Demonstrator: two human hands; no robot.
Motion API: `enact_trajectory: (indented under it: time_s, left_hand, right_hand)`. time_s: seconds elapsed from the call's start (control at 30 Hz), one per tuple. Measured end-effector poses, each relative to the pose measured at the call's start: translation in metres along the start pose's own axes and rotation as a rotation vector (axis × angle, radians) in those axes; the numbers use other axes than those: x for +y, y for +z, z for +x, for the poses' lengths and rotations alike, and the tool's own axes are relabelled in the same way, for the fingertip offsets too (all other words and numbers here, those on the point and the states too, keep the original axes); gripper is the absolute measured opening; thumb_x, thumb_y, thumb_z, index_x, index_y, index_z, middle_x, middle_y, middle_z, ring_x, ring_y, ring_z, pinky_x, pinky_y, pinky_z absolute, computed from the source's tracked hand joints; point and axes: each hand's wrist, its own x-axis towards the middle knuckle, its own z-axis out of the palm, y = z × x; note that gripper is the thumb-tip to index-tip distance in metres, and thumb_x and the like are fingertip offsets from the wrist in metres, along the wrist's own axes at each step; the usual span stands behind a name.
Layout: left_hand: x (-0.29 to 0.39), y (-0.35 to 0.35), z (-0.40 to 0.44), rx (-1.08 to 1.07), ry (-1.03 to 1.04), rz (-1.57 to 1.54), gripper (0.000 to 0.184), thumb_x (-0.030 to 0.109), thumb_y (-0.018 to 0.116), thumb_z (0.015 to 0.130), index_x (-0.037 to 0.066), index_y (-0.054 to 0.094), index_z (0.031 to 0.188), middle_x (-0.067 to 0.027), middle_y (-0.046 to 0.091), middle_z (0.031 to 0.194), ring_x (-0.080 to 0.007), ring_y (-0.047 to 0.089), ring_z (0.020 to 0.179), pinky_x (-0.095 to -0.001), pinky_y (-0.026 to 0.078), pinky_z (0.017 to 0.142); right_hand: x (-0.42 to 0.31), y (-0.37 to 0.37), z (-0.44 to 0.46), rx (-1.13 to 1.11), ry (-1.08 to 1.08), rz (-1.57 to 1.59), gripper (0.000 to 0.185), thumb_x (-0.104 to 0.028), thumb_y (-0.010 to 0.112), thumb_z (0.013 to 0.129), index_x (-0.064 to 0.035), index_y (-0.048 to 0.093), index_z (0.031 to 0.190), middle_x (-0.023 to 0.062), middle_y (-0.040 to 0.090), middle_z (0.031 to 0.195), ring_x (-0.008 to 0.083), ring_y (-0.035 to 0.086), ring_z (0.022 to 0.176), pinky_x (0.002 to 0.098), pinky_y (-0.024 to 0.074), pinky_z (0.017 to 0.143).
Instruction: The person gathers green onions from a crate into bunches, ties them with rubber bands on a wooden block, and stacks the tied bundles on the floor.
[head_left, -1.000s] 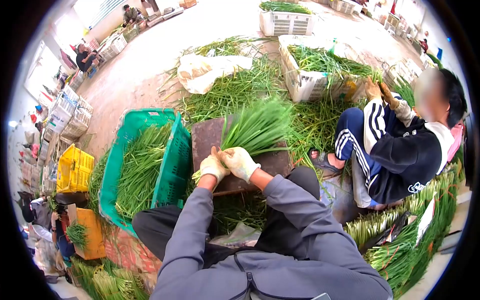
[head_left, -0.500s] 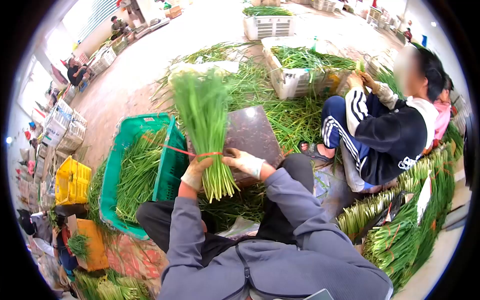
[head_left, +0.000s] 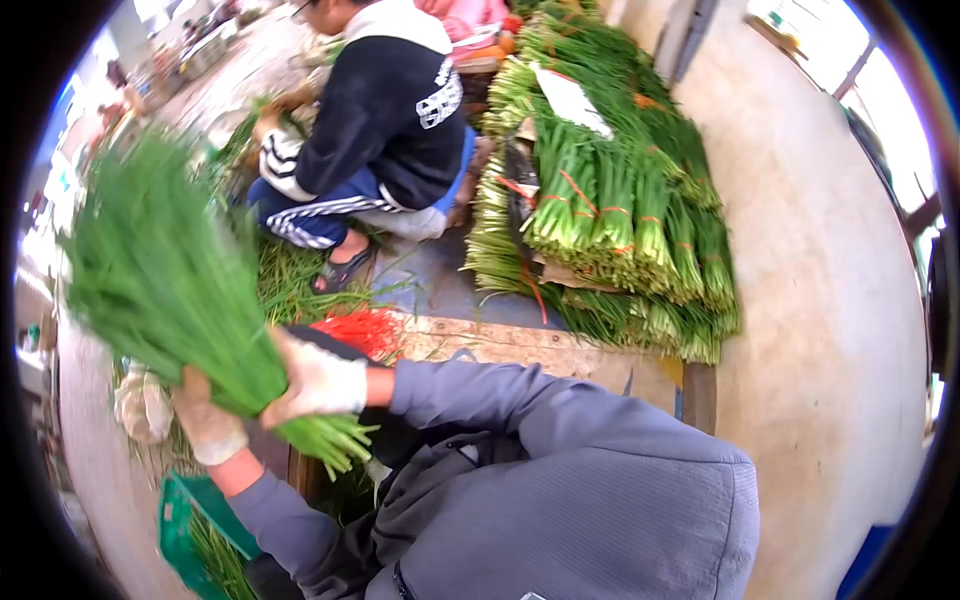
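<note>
A large bunch of green chives (head_left: 185, 285) is gripped in both of my gloved hands, its leafy tops tilted up and to the left and blurred by motion. My left hand (head_left: 210, 418) closes round its left side. On the right side, just above the pale cut ends, my right hand (head_left: 312, 378) is wrapped round the stems. The tie around the bunch is hidden by my hands. To the right, tied chive bundles (head_left: 595, 205) lie stacked in rows with red bands, their cut ends facing me.
A co-worker (head_left: 385, 110) in a black and white jacket crouches ahead. Red ties (head_left: 362, 332) lie in a pile by my knee. A green crate (head_left: 180, 520) with loose chives stands at lower left. A pale wall (head_left: 800, 270) runs along the right.
My view has swung right, toward the stacked bundles. Both hands have moved with the bunch, and my right hand, earlier at the red tie, now wraps round the stems.
</note>
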Motion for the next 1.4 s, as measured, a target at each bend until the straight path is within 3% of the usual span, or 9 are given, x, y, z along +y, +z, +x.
enact_trajectory:
  time_s: [0.07, 0.2, 0.33, 0.5, 0.7, 0.9, 1.07, 1.13, 1.4]
  left_hand:
    - [0.028, 0.070, 0.009, -0.343, 0.533, 1.292, 0.077, 0.044, 0.068, 0.091, 0.001, 0.037, 0.147, -0.0138, 0.047, 0.145, -0.0290, 0.049, 0.130, -0.0404, 0.038, 0.111]
    - [0.010, 0.125, 0.015, -0.581, 0.144, 0.186, 0.120, 0.055, 0.082, 0.074, 0.009, 0.010, 0.158, -0.0234, 0.027, 0.156, -0.0350, 0.028, 0.146, -0.0464, 0.024, 0.118]
    - [-0.033, 0.058, 0.040, -0.363, -0.115, 0.319, 0.125, 0.053, 0.086, 0.069, 0.012, 0.010, 0.159, -0.0267, 0.025, 0.157, -0.0394, 0.026, 0.146, -0.0493, 0.023, 0.118]
    - [-0.059, -0.062, 0.049, -0.194, -0.180, 0.451, 0.119, 0.047, 0.085, 0.073, 0.012, 0.011, 0.159, -0.0273, 0.029, 0.156, -0.0400, 0.030, 0.144, -0.0486, 0.027, 0.117]
    - [-0.054, -0.167, 0.063, 0.020, -0.189, 0.583, 0.092, 0.030, 0.072, 0.090, 0.016, 0.014, 0.159, -0.0210, 0.037, 0.153, -0.0252, 0.045, 0.131, -0.0351, 0.041, 0.104]
    - [-0.031, -0.166, 0.061, 0.122, -0.197, 0.640, 0.088, 0.021, 0.070, 0.091, 0.011, 0.014, 0.159, -0.0260, 0.042, 0.148, -0.0300, 0.048, 0.130, -0.0381, 0.045, 0.100]
    - [-0.046, -0.174, 0.063, 0.141, -0.227, 0.689, 0.086, 0.017, 0.068, 0.092, 0.012, 0.014, 0.159, -0.0245, 0.043, 0.148, -0.0304, 0.049, 0.129, -0.0395, 0.046, 0.099]
    - [-0.061, -0.197, 0.067, 0.236, -0.236, 0.753, 0.082, 0.017, 0.067, 0.093, 0.015, 0.017, 0.159, -0.0171, 0.054, 0.137, -0.0180, 0.057, 0.095, -0.0291, 0.050, 0.076]
    - [-0.071, -0.234, 0.070, 0.273, -0.311, 0.704, 0.082, 0.016, 0.070, 0.091, 0.016, 0.022, 0.157, -0.0135, 0.059, 0.119, -0.0187, 0.058, 0.087, -0.0313, 0.050, 0.067]
  right_hand:
    - [-0.012, -0.051, -0.021, 0.182, -0.365, 0.014, 0.099, -0.022, 0.089, 0.066, 0.0021, 0.031, 0.143, 0.0164, 0.063, 0.118, 0.0265, 0.061, 0.108, 0.0383, 0.0505, 0.095]
    - [-0.057, -0.170, -0.114, 0.582, -0.212, -0.118, 0.068, -0.009, 0.081, 0.072, 0.0011, 0.046, 0.130, 0.0145, 0.065, 0.118, 0.0271, 0.063, 0.107, 0.0392, 0.0530, 0.094]
    - [-0.115, -0.245, -0.195, 0.988, -0.396, -0.110, 0.057, -0.001, 0.072, 0.079, 0.0031, 0.043, 0.128, 0.0191, 0.064, 0.117, 0.0284, 0.069, 0.097, 0.0412, 0.0602, 0.090]
    - [-0.133, -0.381, -0.272, 1.468, -0.600, -0.806, 0.074, -0.003, 0.082, 0.077, 0.0006, 0.040, 0.137, 0.0159, 0.057, 0.128, 0.0264, 0.063, 0.106, 0.0377, 0.0605, 0.088]
    - [-0.183, -0.420, -0.263, 1.545, -0.683, -0.895, 0.074, -0.008, 0.086, 0.074, 0.0035, 0.044, 0.134, 0.0137, 0.059, 0.125, 0.0244, 0.060, 0.110, 0.0341, 0.0488, 0.098]
    - [-0.195, -0.418, -0.222, 1.455, -0.760, -0.843, 0.072, -0.016, 0.087, 0.074, 0.0022, 0.048, 0.131, 0.0124, 0.063, 0.120, 0.0215, 0.061, 0.106, 0.0330, 0.0479, 0.095]
    - [-0.195, -0.414, -0.218, 1.273, -0.761, -0.648, 0.073, 0.001, 0.085, 0.073, -0.0009, 0.040, 0.130, 0.0125, 0.060, 0.120, 0.0210, 0.063, 0.101, 0.0327, 0.0560, 0.087]
    - [-0.190, -0.424, -0.228, 1.329, -0.735, -0.835, 0.073, 0.002, 0.085, 0.072, -0.0016, 0.040, 0.130, 0.0114, 0.061, 0.117, 0.0194, 0.062, 0.099, 0.0326, 0.0558, 0.087]
    - [-0.221, -0.476, -0.326, 1.737, -0.196, -1.364, 0.092, -0.034, 0.089, 0.070, -0.0001, 0.039, 0.138, 0.0186, 0.060, 0.120, 0.0309, 0.064, 0.100, 0.0373, 0.0552, 0.091]
